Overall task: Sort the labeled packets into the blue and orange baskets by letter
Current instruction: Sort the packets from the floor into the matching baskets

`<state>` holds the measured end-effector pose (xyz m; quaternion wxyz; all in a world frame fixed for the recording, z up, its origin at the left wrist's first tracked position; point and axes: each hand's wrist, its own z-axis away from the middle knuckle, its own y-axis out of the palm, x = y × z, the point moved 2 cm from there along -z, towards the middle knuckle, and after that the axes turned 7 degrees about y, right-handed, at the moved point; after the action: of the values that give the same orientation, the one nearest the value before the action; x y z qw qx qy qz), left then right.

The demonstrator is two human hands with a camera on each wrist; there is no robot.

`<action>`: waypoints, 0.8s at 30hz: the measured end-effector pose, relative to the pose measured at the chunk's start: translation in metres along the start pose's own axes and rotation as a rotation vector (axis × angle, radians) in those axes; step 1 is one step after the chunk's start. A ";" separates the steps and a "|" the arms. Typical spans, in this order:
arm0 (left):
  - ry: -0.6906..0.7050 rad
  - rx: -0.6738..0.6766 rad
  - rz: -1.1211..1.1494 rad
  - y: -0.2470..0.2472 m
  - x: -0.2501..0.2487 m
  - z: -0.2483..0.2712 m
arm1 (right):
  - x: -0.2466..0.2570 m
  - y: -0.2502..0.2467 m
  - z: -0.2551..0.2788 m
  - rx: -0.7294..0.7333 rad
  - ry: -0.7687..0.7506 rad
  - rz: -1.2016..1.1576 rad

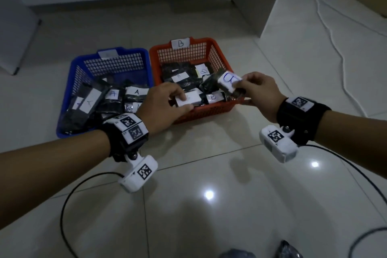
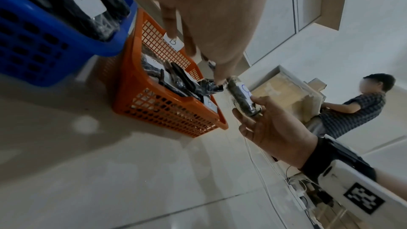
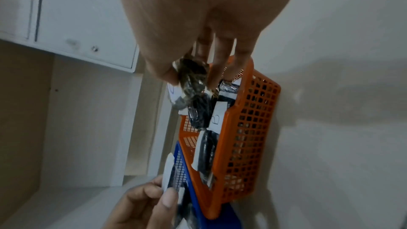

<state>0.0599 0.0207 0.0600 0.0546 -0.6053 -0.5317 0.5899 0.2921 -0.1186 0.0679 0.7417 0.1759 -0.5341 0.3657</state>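
The left hand pinches a packet with a white label between thumb and fingers, over the near rim of the orange basket; its letter cannot be read. The right hand grasps a dark packet bearing a blue-inked B label, held tilted above the same basket's near right corner. The orange basket carries a B tag on its far wall and holds B packets. Just to its left, touching it, the blue basket holds packets marked A. Both baskets sit on the tiled floor. Black cables trail from both wrist cameras.
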 end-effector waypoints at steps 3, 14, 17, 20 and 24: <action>-0.061 -0.048 -0.161 0.002 0.005 -0.013 | -0.007 0.002 -0.019 -0.225 0.047 0.012; -0.023 0.079 -0.281 0.031 0.018 -0.032 | -0.027 0.003 -0.047 -0.355 -0.005 0.219; -0.012 0.087 -0.292 0.035 0.018 -0.033 | -0.028 -0.002 -0.051 -0.340 -0.038 0.271; -0.028 0.113 -0.281 0.036 0.017 -0.034 | -0.029 -0.006 -0.054 -0.285 -0.053 0.290; -0.017 0.136 -0.281 0.034 0.015 -0.032 | -0.031 -0.012 -0.049 -0.288 -0.064 0.314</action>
<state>0.1004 0.0347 0.0365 0.1728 -0.5148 -0.5704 0.6162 0.3285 -0.1059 0.0232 0.6757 -0.0058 -0.6249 0.3910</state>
